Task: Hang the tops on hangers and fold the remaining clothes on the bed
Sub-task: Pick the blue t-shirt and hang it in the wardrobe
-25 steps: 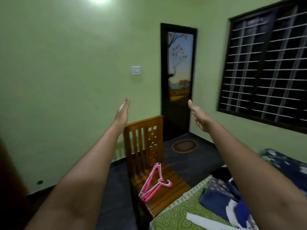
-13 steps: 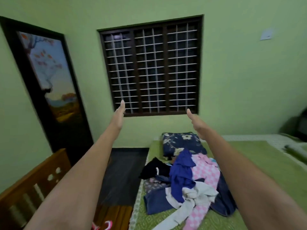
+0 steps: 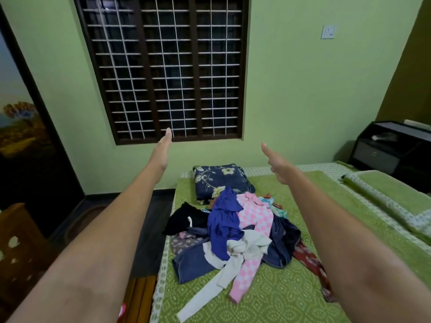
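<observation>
Forearms: two bare forearms ran up from the bottom corners of the frame, one on each side of the pile.
Hanger: one sliver of a pink hanger (image 3: 122, 311) showed at the bottom edge, left of the bed, beside the wooden chair (image 3: 19, 248) at lower left.
Bed: one bed (image 3: 275, 297) with a green patterned cover filled the lower right.
Clothes pile: one heap of clothes (image 3: 233, 231) lay on the bed at lower centre, touched by neither hand. Countable in it were one white long-sleeved top (image 3: 224, 273), one pink checked garment (image 3: 254, 220), one bright blue top (image 3: 224, 220), one black piece (image 3: 184, 220), and dark denim pieces whose number I could not tell.
Folded blanket: one navy floral blanket (image 3: 219, 180) sat just behind the pile.
Left hand: the left hand (image 3: 163, 150) was raised at centre frame, fingers straight and together, holding nothing.
Right hand: the right hand (image 3: 277, 164) was raised right of centre, fingers loosely extended, holding nothing.
Cabinet: one dark cabinet (image 3: 387, 148) stood at right.
Window: one barred window (image 3: 168, 66) with three panels filled the upper centre.
Switch: one wall switch (image 3: 328, 31) sat at upper right.
</observation>
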`<state>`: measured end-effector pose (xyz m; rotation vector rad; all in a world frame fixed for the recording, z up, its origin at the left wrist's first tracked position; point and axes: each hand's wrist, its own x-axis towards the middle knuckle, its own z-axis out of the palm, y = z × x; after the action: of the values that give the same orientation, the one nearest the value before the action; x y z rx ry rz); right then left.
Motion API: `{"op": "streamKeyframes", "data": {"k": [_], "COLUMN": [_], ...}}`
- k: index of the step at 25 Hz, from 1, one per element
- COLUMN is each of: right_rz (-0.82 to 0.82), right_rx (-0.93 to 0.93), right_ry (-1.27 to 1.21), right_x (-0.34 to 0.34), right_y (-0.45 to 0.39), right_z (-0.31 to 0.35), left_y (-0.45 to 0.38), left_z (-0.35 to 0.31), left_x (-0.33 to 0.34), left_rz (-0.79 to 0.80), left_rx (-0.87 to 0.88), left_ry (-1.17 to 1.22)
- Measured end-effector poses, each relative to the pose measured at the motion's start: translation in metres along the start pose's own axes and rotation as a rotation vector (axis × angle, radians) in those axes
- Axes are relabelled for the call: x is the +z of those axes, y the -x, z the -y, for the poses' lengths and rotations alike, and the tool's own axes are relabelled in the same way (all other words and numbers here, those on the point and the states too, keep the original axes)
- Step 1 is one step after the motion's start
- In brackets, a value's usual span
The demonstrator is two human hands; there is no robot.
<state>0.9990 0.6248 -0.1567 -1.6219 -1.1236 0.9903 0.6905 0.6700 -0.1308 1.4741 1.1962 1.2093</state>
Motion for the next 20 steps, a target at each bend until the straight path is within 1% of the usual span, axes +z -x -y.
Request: {"op": "streamKeyframes", "data": {"k": [6, 10, 13, 16, 18, 20], "right_rz": [0.08, 0.171, 0.195, 0.228, 0.246, 0.278], "right_rx": [0.148, 0.318, 0.422, 0.516, 0.547, 0.561], "right_ry": [0.08, 0.134, 0.238, 0.381, 0.436, 0.475], "right_x": [0.012, 0.028, 0.05, 0.076, 0.092, 0.11], "right_y": [-0.09, -0.16, -0.208, -0.245, -0.262, -0.281], "right_z": [-0.056, -0.121, -0.193, -0.272, -0.322, -0.364], "left_y": [-0.072, -0.117, -0.142, -0.146, -0.145, -0.149], "left_z": [0.071, 0.14, 0.223, 0.32, 0.381, 0.432], "left_x": [0.03, 0.069, 0.113, 0.156, 0.181, 0.2], "left_rz": [-0.026, -0.038, 0.002, 0.077, 0.145, 0.193], "left_rx": [-0.168, -0.336, -0.497, -0.706, -0.817, -0.907], "left_ry": [-0.039, 0.011, -0.05, -0.119, -0.175, -0.155]}}
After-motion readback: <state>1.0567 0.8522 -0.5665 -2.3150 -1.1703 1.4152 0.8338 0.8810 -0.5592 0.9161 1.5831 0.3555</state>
